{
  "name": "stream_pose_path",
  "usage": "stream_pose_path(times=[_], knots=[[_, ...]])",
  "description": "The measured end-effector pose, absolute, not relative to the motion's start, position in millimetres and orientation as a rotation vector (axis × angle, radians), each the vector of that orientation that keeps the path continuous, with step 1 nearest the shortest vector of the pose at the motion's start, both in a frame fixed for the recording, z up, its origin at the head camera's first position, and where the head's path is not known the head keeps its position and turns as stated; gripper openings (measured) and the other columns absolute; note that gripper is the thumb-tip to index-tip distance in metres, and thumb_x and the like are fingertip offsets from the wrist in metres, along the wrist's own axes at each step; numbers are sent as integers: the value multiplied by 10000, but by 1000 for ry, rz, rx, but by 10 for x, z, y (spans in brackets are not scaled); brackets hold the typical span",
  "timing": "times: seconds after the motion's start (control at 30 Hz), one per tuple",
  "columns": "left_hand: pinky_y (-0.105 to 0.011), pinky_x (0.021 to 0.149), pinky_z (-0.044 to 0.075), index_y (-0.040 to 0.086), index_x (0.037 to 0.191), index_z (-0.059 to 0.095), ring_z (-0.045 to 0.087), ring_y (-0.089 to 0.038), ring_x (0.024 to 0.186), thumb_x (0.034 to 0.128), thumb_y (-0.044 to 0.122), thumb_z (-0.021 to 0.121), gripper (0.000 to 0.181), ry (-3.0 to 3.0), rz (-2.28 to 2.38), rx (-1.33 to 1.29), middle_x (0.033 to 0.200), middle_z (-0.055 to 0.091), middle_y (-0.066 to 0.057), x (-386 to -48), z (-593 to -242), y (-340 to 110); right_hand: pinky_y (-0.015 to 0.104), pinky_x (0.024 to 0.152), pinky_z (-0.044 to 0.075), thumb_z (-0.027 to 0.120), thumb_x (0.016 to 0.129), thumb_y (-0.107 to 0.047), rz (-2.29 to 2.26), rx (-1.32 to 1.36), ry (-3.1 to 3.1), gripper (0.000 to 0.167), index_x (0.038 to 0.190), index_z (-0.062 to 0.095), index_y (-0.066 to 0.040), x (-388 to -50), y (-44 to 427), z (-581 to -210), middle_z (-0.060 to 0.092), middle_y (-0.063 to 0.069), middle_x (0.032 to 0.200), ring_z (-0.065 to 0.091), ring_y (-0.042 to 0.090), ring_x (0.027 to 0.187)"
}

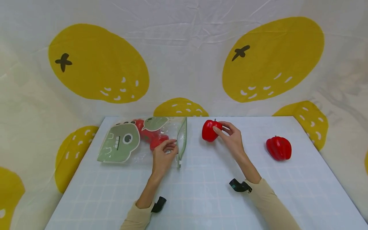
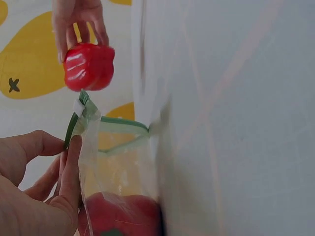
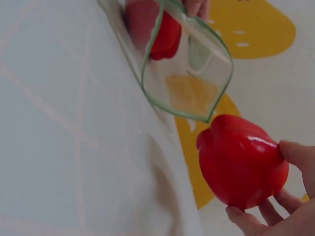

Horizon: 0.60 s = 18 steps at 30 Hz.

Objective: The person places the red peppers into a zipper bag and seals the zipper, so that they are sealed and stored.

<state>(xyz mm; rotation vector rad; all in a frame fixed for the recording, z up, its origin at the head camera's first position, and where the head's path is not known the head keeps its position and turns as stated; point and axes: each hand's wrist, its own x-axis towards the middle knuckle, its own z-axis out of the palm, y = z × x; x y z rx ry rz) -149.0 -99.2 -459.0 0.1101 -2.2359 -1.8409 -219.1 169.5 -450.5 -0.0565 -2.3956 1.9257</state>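
Note:
A clear zip bag (image 1: 135, 156) with a green cartoon face lies on the table's left side, its green-edged mouth spread apart toward the right. Several red peppers (image 1: 157, 142) show through its plastic. My left hand (image 1: 164, 156) pinches the upper rim of the mouth between thumb and fingers. To the right of that opening, my right hand (image 1: 231, 137) grips a red bell pepper (image 1: 210, 131) by its side, held above the table. In the right wrist view the held pepper (image 3: 243, 162) is just outside the green rim (image 3: 229, 73).
Another red bell pepper (image 1: 279, 148) rests on the right part of the pale checked table (image 1: 201, 198). Behind the table's far edge hangs a white cloth (image 1: 184, 57) with big yellow fruit prints. Dark wrist cameras (image 1: 240, 186) sit on both wrists.

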Motion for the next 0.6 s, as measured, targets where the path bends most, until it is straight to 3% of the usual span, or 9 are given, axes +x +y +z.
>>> stream_pose_path(times=[0.23,0.6], knots=[[-150,728,571,19,1137,752,719,-243,844,894,11,761,244,-2248,-1805,105,961,729,-116,-1509,-4617,-1006,378,998,551,752,948,-336,2003,-30,-2307,529,1393,590,-100,-2238,1459,-4548,567,73,1416,525,263,1324],[-163,772,575,63,1163,751,711,-232,879,904,41,768,260,-2280,-1797,127,987,722,-88,-1488,-4596,-1009,394,987,561,772,932,-334,2065,12,-2266,475,1338,619,-140,-2302,1150,-4666,593,33,1361,552,241,1279]])
